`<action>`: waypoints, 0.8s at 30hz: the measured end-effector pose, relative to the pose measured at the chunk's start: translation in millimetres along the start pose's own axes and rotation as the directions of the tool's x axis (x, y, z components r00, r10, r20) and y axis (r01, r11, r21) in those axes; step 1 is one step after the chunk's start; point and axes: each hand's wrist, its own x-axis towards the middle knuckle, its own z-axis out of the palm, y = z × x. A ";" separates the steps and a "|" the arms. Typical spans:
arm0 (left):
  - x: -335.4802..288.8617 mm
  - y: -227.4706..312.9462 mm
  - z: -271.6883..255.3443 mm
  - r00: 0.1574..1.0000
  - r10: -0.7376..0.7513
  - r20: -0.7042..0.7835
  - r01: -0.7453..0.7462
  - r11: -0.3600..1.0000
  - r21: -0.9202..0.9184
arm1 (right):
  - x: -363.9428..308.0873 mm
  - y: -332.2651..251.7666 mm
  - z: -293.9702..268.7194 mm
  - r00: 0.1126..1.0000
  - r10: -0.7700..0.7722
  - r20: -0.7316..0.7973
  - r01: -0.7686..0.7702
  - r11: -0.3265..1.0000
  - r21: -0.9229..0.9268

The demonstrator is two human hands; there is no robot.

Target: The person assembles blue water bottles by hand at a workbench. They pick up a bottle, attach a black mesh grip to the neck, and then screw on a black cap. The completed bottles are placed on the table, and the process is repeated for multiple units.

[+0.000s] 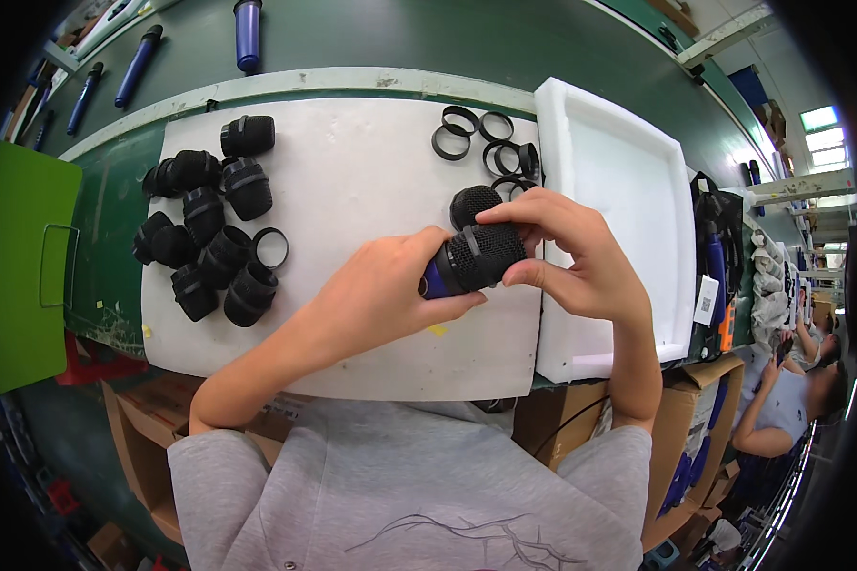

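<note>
A handheld microphone (481, 257) with a blue body and a black mesh head is held between my hands over the white board. Its blue end sits in my closed left hand (376, 290). Fingers and thumb of my right hand (581, 252) pinch the mesh head from the other side. Just behind it stands a loose black microphone head (471, 202). Several thin black rings (452, 143) lie at the board's far right. On the left is a cluster of black microphone heads (203, 214), with a single black ring (271, 247) beside them.
The white board (352, 171) rests on a green table. Along its right edge stands a white foam tray (628, 219). Blue microphones (139, 67) lie on the far conveyor surface. A green panel (24, 266) is at left; cardboard boxes (148, 419) sit below. People work at far right.
</note>
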 end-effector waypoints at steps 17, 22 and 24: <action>0.5 -1.4 0.4 0.999 -0.035 -0.019 0.036 0.999 0.034 | 2.1 8.9 9.8 0.998 -0.049 -0.046 0.051 0.997 0.060; 0.7 -5.3 4.3 0.997 0.017 -0.069 -0.011 0.996 0.092 | 2.1 10.0 12.0 0.999 0.002 -0.043 0.000 0.999 0.054; -0.6 -6.6 5.6 0.997 0.011 -0.076 -0.003 0.995 0.104 | 2.2 10.7 13.0 0.999 0.017 -0.040 -0.014 0.998 0.062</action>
